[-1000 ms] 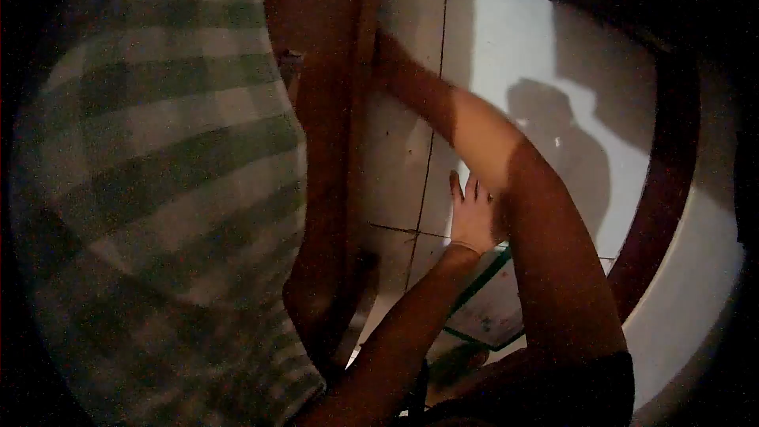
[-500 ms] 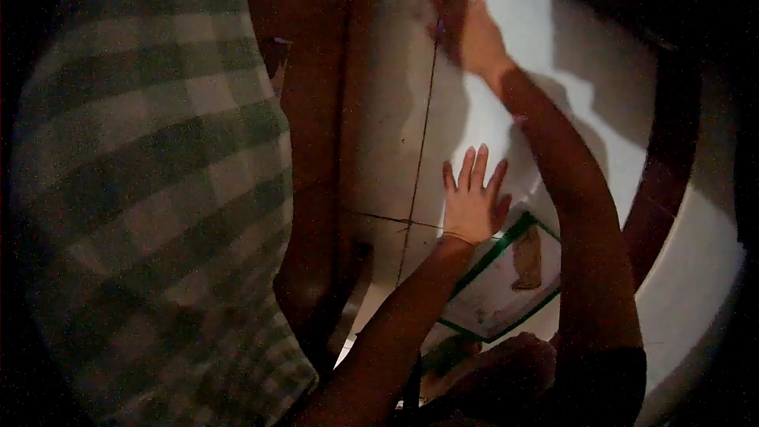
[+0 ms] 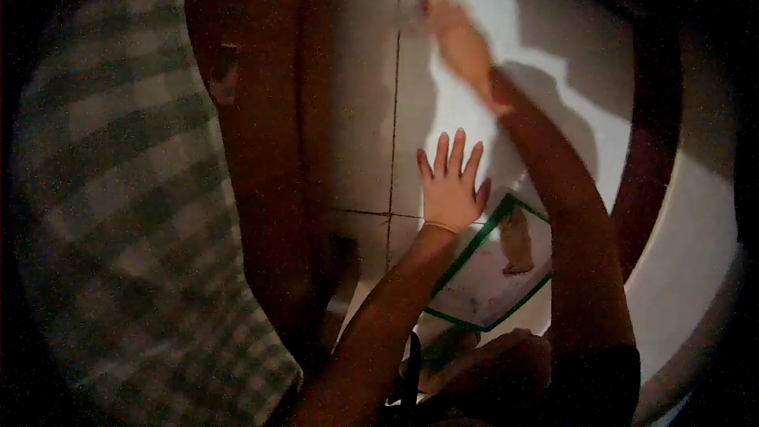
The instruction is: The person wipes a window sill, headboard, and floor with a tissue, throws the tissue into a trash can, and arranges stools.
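My left hand (image 3: 452, 194) rests palm down on the pale tiled floor (image 3: 368, 122), its fingers spread and nothing in them. Farther up, my right hand (image 3: 462, 43) is stretched out low over a brightly lit patch of the same tiles. Motion smears its fingers, so whether they hold anything cannot be made out. Just below my left hand lies a flat, whitish panel with a green border (image 3: 482, 289), partly covered by my right arm. A brownish, elongated shape (image 3: 516, 243) shows on it; whether it is an object or a picture is unclear.
Green-and-pale checked fabric (image 3: 134, 158) fills the left side, beside a dark brown surface (image 3: 269, 150). A dark curved band (image 3: 656, 119) borders the tiles on the right. My bent leg appears at the bottom, in dim light.
The whole view has shifted, with things appearing farther left and slightly higher. My right hand has turned and moved over the tiles; my left hand stays flat beside the green-bordered panel.
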A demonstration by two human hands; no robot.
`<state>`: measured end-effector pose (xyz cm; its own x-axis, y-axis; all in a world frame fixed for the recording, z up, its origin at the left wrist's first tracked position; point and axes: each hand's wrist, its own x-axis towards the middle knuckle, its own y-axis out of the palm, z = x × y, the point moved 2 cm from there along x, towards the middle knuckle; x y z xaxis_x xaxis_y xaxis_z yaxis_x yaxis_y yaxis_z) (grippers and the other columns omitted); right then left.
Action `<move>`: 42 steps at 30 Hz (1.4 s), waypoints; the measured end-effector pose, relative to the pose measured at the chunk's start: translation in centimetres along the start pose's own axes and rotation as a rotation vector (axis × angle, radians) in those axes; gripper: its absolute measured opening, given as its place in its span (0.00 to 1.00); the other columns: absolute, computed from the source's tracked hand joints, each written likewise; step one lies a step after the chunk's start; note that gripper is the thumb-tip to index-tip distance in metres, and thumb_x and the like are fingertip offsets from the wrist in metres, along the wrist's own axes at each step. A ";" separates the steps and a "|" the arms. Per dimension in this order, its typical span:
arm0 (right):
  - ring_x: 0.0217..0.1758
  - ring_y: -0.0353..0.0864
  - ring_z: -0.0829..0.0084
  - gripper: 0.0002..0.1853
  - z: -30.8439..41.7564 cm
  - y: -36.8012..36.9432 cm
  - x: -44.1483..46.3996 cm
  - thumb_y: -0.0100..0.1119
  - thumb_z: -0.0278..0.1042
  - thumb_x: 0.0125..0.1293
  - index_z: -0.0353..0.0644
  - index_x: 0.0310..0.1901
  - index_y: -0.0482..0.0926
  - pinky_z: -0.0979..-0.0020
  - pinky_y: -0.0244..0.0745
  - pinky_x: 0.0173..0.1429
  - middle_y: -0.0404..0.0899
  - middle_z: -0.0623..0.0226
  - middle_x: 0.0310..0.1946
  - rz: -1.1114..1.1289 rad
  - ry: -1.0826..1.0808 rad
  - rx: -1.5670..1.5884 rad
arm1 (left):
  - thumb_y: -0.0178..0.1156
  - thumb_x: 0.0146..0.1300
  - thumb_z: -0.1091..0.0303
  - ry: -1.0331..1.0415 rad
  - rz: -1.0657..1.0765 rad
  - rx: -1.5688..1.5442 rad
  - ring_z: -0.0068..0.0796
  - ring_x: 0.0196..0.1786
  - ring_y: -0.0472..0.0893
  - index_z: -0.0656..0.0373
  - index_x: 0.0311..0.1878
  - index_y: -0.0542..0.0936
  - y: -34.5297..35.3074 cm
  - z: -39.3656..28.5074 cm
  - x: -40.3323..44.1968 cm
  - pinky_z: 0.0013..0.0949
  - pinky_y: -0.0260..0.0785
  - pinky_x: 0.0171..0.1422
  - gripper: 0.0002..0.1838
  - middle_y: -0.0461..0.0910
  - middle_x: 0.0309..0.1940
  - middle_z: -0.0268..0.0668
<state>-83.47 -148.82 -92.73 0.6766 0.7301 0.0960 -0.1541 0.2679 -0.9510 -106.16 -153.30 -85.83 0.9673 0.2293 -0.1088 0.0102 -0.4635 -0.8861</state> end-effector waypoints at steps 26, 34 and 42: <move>0.71 0.54 0.61 0.24 12.8 1.0 -8.4 0.57 0.22 0.51 0.47 0.53 0.76 0.60 0.55 0.71 0.61 0.67 0.67 0.336 -0.923 0.339 | 0.55 0.54 0.56 0.254 -0.047 -0.161 0.44 0.63 0.66 0.53 0.54 0.74 1.1 0.6 -1.2 0.45 0.56 0.66 0.23 0.69 0.59 0.42; 0.67 0.62 0.59 0.21 15.8 1.2 -17.0 0.51 0.30 0.59 0.43 0.56 0.72 0.63 0.61 0.67 0.63 0.61 0.65 0.004 -0.581 0.470 | 0.58 0.55 0.69 0.185 -0.137 -0.380 0.50 0.50 0.73 0.64 0.45 0.75 -0.3 -1.3 -13.1 0.45 0.68 0.50 0.15 0.74 0.45 0.50; 0.64 0.66 0.64 0.18 12.2 -5.2 -23.7 0.42 0.31 0.67 0.43 0.56 0.72 0.67 0.64 0.66 0.67 0.60 0.62 0.476 -0.430 0.619 | 0.55 0.63 0.62 -0.231 0.522 -0.524 0.55 0.50 0.73 0.62 0.65 0.58 1.1 -1.7 -25.6 0.48 0.67 0.53 0.30 0.69 0.54 0.55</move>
<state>-107.44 -159.88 -86.47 0.1323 0.9900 -0.0484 -0.7957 0.0770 -0.6008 -130.53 -161.12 -83.23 0.8029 0.0164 -0.5959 -0.2577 -0.8918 -0.3718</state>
